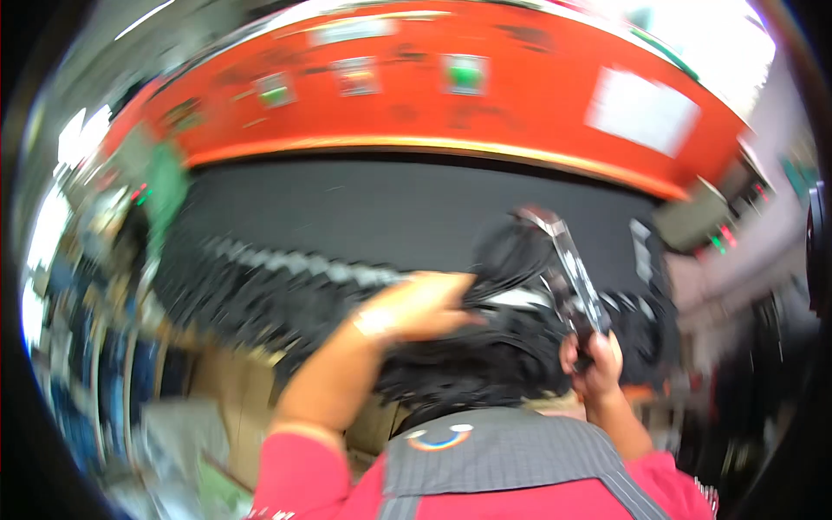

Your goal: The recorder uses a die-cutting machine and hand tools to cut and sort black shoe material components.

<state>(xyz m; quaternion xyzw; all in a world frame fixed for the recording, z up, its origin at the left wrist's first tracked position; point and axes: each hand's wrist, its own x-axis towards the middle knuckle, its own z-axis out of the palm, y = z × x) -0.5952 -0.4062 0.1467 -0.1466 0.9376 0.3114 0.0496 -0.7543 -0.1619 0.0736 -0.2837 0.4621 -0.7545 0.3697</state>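
Observation:
My left hand reaches over the dark surface, closed at the near end of a looped bundle of black strands. Motion blur hides the exact grip. My right hand is wrapped round the dark handle of a long, shiny metal tool whose kind I cannot make out. The tool points away from me, its far end bent to the left beside the bundle. Beneath both hands lies a row of black, stringy pieces, several showing pale diamond-like patches along the far side.
A long orange panel with small coloured labels and a white sheet rises behind the black work surface. Grey boxes with small lights stand at the right. Brown cartons sit below at the left.

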